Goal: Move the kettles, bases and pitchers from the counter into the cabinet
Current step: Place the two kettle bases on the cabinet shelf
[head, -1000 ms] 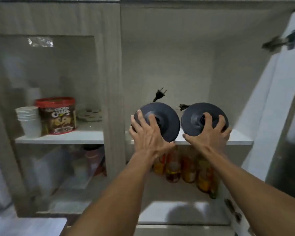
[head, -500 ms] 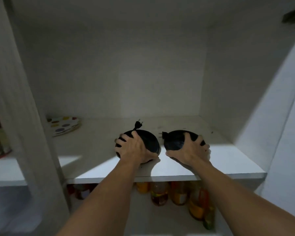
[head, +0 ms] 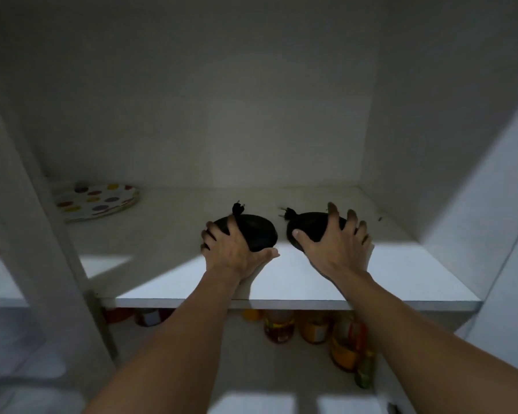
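Note:
Two round black kettle bases lie flat on the white cabinet shelf, side by side. My left hand grips the left base from the front, fingers over its top. A small black plug sticks up behind it. My right hand is spread over the right base, whose plug points left. No kettle or pitcher is in view.
A stack of polka-dot plates sits at the shelf's back left, beside the upright cabinet post. Several bottles and jars stand on the shelf below. The open white door hangs at the right.
Both bases went from tilted up at the shelf's front edge to lying flat on the shelf, pushed a little deeper. My view moved closer into the cabinet.

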Demonstrator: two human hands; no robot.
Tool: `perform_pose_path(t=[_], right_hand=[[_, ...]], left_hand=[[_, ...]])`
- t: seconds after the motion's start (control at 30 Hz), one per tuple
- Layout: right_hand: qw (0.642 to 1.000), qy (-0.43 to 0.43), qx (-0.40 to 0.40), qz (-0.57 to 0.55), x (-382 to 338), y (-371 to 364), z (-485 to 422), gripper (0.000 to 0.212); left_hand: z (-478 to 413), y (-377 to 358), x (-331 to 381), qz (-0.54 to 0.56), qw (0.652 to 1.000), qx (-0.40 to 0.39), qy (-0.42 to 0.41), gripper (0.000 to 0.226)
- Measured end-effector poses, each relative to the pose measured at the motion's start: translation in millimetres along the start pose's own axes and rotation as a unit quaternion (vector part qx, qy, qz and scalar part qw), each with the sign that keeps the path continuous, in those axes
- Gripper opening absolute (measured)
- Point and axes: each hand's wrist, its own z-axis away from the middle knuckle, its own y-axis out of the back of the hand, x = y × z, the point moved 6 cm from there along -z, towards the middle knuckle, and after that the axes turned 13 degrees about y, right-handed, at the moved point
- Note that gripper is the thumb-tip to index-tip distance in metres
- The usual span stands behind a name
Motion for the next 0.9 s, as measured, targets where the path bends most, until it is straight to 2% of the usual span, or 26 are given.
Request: perform_pose_path(t=[0.13,0.3,0.4,0.5,0.6,0.73,0.9], right_hand=[[0.995,0.078,0.057,0.001,-30,13,27,0.081],[0.987,0.144,0.043,-0.056,-100,23,82,0.072],[0.975,0.185,0.036,-0.116,-160,32,136,0.067],[0.957,0.239,-0.003,-0.164,-235,36,214,0.062],[0.922,0.308,-0.075,-0.223,-316,40,303,0.061],[0.87,0.384,-0.146,-0.274,-421,48,417,0.057],[0.775,0.513,-0.226,-0.293,-527,57,560,0.053]], left_hand=[[31,21,-22,0.007,0.999,0.045,-0.025,0.105],[89,77,-78,0.013,0.995,0.102,-0.017,0.078],[143,125,-141,-0.003,0.989,0.148,0.015,0.072],[212,176,-233,-0.025,0.979,0.179,0.095,0.072],[295,231,-330,-0.058,0.957,0.209,0.193,0.073],[416,300,-443,-0.092,0.908,0.26,0.315,0.069],[549,352,-553,-0.083,0.834,0.294,0.46,0.067]])
